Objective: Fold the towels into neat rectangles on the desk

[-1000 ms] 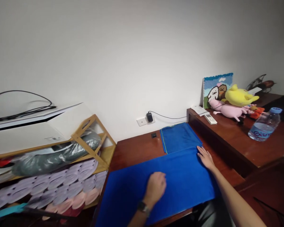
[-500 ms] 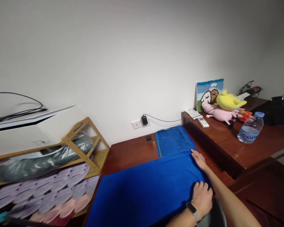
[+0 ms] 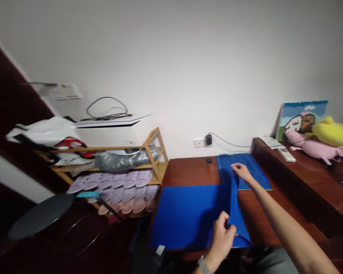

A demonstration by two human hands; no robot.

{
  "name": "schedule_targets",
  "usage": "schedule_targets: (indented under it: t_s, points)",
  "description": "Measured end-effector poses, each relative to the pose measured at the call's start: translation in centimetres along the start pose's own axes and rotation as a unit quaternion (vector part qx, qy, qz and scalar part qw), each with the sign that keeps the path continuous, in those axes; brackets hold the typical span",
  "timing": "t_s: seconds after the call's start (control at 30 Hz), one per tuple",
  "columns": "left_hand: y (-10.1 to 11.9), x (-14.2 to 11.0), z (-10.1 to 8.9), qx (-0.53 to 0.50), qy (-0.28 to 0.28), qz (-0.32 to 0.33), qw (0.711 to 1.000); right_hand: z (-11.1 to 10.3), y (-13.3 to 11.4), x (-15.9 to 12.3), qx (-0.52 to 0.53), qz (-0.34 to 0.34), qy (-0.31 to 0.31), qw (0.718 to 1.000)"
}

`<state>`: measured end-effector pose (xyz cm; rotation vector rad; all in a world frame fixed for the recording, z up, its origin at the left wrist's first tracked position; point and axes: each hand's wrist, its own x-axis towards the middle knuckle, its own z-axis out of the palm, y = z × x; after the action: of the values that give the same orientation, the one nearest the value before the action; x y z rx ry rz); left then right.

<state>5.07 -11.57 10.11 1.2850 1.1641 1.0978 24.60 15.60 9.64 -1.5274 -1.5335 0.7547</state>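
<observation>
A bright blue cloth [image 3: 185, 213] lies spread over the brown desk, its right part lifted into a standing fold. My right hand [image 3: 241, 172] pinches the far corner of this raised edge between thumb and fingertips. Nearer to me, my left hand [image 3: 222, 236], with a watch band on the wrist, has thumb and fingers closed on the near part of the same edge. Behind the lifted cloth, a second, darker blue cloth [image 3: 253, 171] with a greenish border lies flat against the wall side, partly covered by my right hand and the fold.
A raised brown desk section [image 3: 308, 179] on the right holds a white remote [image 3: 286, 155], a pink plush toy [image 3: 314, 146] and a yellow one [image 3: 334, 131]. At left stand a wooden rack [image 3: 157, 160] with slippers and a dark round stool [image 3: 42, 215]. A black charger [image 3: 209, 139] is plugged into the wall.
My hands have gone from lying on the blue cloth to gripping its right edge, which is now raised and folded leftward. The view has swung left, bringing the stool and more rack into sight.
</observation>
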Motion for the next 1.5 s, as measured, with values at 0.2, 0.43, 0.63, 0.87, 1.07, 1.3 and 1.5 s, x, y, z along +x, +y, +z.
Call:
schedule_targets:
  t_s: [0.2, 0.43, 0.63, 0.87, 1.07, 1.3, 1.5]
  points:
    - [-0.7, -5.7, -13.1, -0.075, 0.168, 0.001, 0.983, 18.6, -12.9, -0.9, -0.004, -0.089, -0.17, 0.981]
    - [-10.3, -9.9, -25.8, 0.333, 0.307, -0.153, 0.878, 37.1, -19.2, -7.7, -0.106, -0.14, -0.294, 0.939]
    - [-15.1, -11.4, -28.3, 0.506, 0.322, -0.113, 0.792, 39.8, -15.2, -9.5, -0.181, -0.185, -0.301, 0.918]
    - [-16.3, -11.0, -28.4, 0.463, 0.327, -0.097, 0.818, 40.6, -14.3, -8.4, -0.222, -0.193, -0.306, 0.905]
    - [-15.4, -11.0, -29.4, 0.411, 0.32, -0.131, 0.843, 37.7, -15.6, -8.3, -0.207, -0.228, -0.274, 0.911]
    - [-10.9, -10.2, -30.7, 0.362, 0.343, -0.044, 0.865, 25.5, -17.5, -7.0, -0.138, -0.334, -0.245, 0.899]
    - [0.9, -5.9, -33.5, 0.298, 0.322, 0.093, 0.894, 11.4, -19.6, -7.2, -0.031, -0.382, -0.158, 0.91]
